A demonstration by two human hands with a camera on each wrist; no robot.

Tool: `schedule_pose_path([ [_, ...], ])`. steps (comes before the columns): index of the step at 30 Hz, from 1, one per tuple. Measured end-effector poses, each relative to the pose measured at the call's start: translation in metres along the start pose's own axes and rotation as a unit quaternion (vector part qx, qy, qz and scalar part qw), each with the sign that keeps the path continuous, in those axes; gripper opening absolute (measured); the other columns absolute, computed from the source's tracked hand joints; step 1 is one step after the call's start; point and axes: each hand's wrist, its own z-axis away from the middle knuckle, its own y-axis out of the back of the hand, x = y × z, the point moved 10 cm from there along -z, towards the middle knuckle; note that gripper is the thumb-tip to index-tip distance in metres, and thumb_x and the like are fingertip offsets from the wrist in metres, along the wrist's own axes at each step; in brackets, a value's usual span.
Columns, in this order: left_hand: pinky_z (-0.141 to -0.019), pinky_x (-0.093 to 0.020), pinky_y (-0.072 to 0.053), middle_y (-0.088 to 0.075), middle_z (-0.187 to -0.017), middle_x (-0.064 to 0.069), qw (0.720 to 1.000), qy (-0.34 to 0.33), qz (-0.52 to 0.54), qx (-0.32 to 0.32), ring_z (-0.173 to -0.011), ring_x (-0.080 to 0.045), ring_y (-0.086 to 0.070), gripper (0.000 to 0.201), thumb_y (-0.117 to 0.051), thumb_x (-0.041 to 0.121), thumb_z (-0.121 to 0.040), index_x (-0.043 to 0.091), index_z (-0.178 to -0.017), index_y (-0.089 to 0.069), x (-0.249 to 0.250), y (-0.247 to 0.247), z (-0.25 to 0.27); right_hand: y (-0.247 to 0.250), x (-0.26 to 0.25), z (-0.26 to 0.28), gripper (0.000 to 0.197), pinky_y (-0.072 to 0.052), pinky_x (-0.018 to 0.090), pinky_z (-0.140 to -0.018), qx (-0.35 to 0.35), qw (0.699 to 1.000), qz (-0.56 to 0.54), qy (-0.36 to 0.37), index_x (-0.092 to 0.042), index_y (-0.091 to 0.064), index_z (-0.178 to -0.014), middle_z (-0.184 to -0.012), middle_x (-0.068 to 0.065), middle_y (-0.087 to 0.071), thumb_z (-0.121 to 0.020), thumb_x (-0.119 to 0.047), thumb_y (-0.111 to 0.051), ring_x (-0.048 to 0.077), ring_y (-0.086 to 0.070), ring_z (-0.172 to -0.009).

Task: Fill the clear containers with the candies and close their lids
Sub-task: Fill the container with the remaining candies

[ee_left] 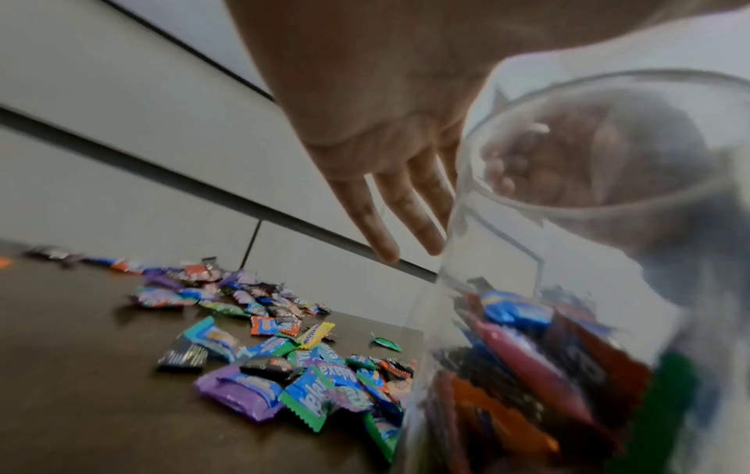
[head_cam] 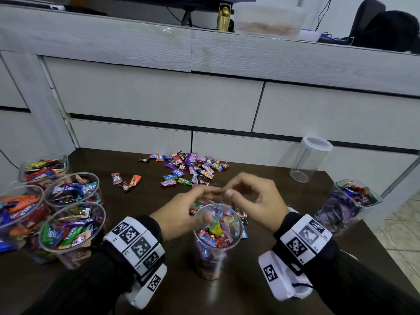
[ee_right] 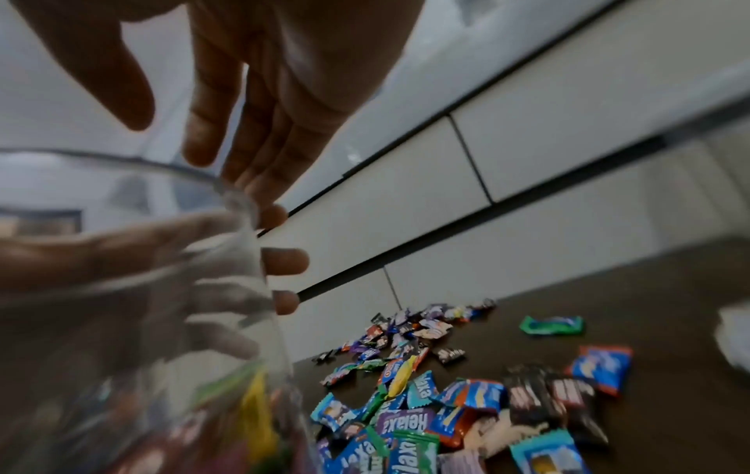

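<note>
While our left hand (head_cam: 181,208) and right hand (head_cam: 254,198) hover with loosely spread grip above the half-full clear container (head_cam: 216,242), loose candies (head_cam: 193,171) lie on the bench (head_cam: 159,292).

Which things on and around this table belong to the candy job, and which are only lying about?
Part of the job:
centre container, part full, no lid
loose candies
empty lidded container
filled containers, left and right
left hand and right hand, open

Just lying about:
gold object on the shelf
tub beside it
</note>
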Motion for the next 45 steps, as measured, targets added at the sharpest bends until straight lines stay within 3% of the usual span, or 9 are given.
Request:
schedule_pose_path([
  [6, -0.102, -0.036, -0.04, -0.049, -0.139, 0.002, 0.919, 0.146, -0.223, 0.291, -0.125, -0.016, -0.048, 0.066, -0.044, 0.066, -0.088, 0.022, -0.138, -0.043, -0.052, 0.099, 0.001, -0.017, 0.115, 0.019, 0.096, -0.021, 0.037, -0.116, -0.178, 0.907, 0.249, -0.289, -0.009, -0.017, -0.147, -0.153, 0.012, -0.021, -0.077, -0.045, -0.072, 0.027, -0.019, -0.143],
  [9, -0.112, -0.051, -0.031, -0.034, -0.153, -0.006, 0.862, 0.289, -0.331, 0.255, -0.14, -0.025, -0.032, 0.074, -0.047, 0.064, -0.09, 0.019, -0.147, -0.032, -0.097, 0.114, -0.004, -0.046, 0.151, 0.052, 0.118, -0.007, 0.044, -0.119, -0.28, 0.825, 0.283, -0.401, -0.006, 0.008, -0.149, -0.158, 0.016, 0.005, -0.074, -0.047, -0.074, 0.037, 0.003, -0.145],
  [13, -0.118, -0.057, -0.004, 0.007, -0.163, -0.007, 0.834, 0.36, -0.413, 0.07, -0.15, -0.026, 0.007, 0.11, -0.044, 0.082, -0.077, 0.017, -0.156, -0.002, -0.146, 0.081, -0.018, -0.056, 0.176, 0.062, 0.082, -0.018, 0.04, -0.114, -0.276, 0.764, 0.36, -0.459, -0.002, -0.004, -0.148, -0.154, 0.021, -0.013, -0.092, -0.031, -0.057, 0.038, -0.018, -0.141],
  [19, -0.115, -0.058, 0.007, 0.026, -0.159, -0.006, 0.792, 0.33, -0.512, -0.043, -0.147, -0.024, 0.021, 0.112, -0.04, 0.081, -0.08, 0.016, -0.152, 0.018, -0.177, 0.037, -0.03, -0.053, 0.191, 0.034, 0.044, -0.044, 0.013, -0.088, -0.223, 0.806, 0.28, -0.472, 0.0, -0.04, -0.135, -0.141, 0.018, -0.039, -0.096, -0.017, -0.051, 0.03, -0.043, -0.127],
  [25, -0.113, -0.059, 0.011, 0.023, -0.16, -0.001, 0.814, 0.262, -0.516, -0.054, -0.146, -0.022, 0.025, 0.09, -0.033, 0.072, -0.09, 0.024, -0.155, 0.008, -0.164, 0.035, -0.053, -0.082, 0.191, 0.004, 0.062, -0.042, 0.028, -0.096, -0.198, 0.855, 0.226, -0.424, -0.011, -0.053, -0.126, -0.126, 0.01, -0.049, -0.074, -0.035, -0.078, 0.023, -0.052, -0.114],
  [29, -0.115, -0.058, 0.008, 0.007, -0.163, 0.001, 0.844, 0.272, -0.453, 0.094, -0.149, -0.021, 0.014, 0.086, -0.023, 0.081, -0.084, 0.029, -0.153, -0.02, -0.143, 0.086, -0.057, -0.085, 0.199, -0.009, 0.075, -0.04, 0.031, -0.099, -0.191, 0.867, 0.232, -0.396, -0.02, -0.049, -0.128, -0.125, 0.007, -0.044, -0.065, -0.041, -0.083, 0.024, -0.046, -0.118],
  [34, -0.117, -0.058, -0.004, -0.006, -0.162, -0.014, 0.759, 0.414, -0.359, 0.353, -0.149, -0.033, 0.003, 0.082, -0.036, 0.069, -0.091, 0.014, -0.152, -0.025, -0.145, 0.184, -0.011, -0.065, 0.222, 0.001, 0.117, -0.026, 0.044, -0.113, -0.198, 0.824, 0.3, -0.438, -0.017, -0.022, -0.145, -0.149, 0.011, -0.023, -0.055, -0.069, -0.076, 0.034, -0.02, -0.138],
  [39, -0.118, -0.053, -0.001, 0.002, -0.16, -0.022, 0.704, 0.513, -0.278, 0.405, -0.148, -0.039, 0.004, 0.098, -0.043, 0.071, -0.088, 0.008, -0.154, -0.008, -0.177, 0.208, 0.002, -0.067, 0.242, 0.012, 0.132, -0.007, 0.045, -0.119, -0.236, 0.79, 0.288, -0.487, -0.008, 0.001, -0.15, -0.158, 0.015, 0.002, -0.059, -0.078, -0.064, 0.033, 0.002, -0.146],
  [45, -0.117, -0.05, -0.014, -0.021, -0.158, -0.017, 0.772, 0.435, -0.279, 0.371, -0.147, -0.032, -0.016, 0.091, -0.051, 0.061, -0.09, 0.002, -0.151, -0.018, -0.191, 0.21, -0.04, -0.092, 0.236, -0.011, 0.127, -0.005, 0.045, -0.118, -0.257, 0.834, 0.258, -0.415, -0.008, 0.004, -0.15, -0.159, 0.008, 0.005, -0.065, -0.077, -0.059, 0.022, 0.002, -0.147],
])
